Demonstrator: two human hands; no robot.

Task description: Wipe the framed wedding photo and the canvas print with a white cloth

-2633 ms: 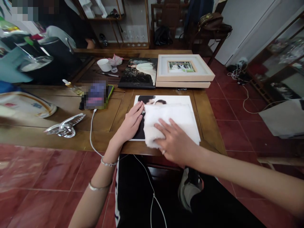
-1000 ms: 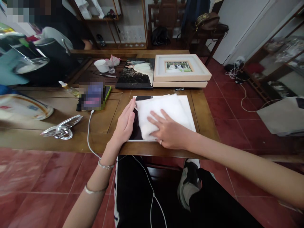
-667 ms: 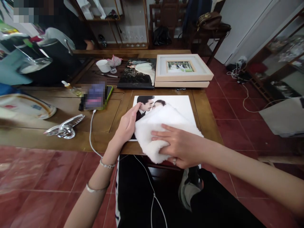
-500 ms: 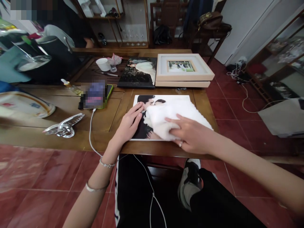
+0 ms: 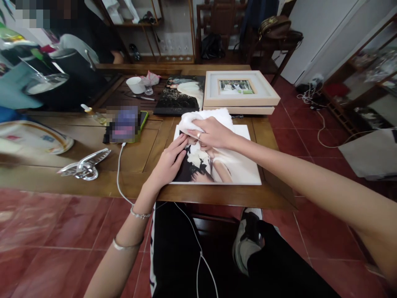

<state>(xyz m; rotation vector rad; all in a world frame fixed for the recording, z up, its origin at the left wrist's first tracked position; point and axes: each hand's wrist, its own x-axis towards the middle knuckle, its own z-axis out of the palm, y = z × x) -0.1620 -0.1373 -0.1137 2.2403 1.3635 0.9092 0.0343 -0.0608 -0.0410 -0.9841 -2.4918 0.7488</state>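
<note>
A photo panel (image 5: pixel 238 167) showing a couple lies flat near the front edge of the wooden table (image 5: pixel 192 194). My left hand (image 5: pixel 169 161) rests on the panel's left side, fingers stretched out. A fluffy white cloth (image 5: pixel 221 116) is in my right hand (image 5: pixel 211 131), whose fingers press it onto the panel's upper left part. The cloth overhangs the panel's far edge and hides the top of the picture.
Behind the panel lie a dark photo panel (image 5: pixel 180 95) and stacked pale wooden frames (image 5: pixel 242 101). To the left are a phone (image 5: pixel 124 124) on a white cable, a silver hair claw (image 5: pixel 85 163), a dropper bottle (image 5: pixel 93 114) and a white cup (image 5: pixel 135 85). A person (image 5: pixel 93 33) is at the far left.
My right hand has moved the cloth from the panel's right and lower part up to its top left, uncovering the lower right of the picture. My left hand stays in place.
</note>
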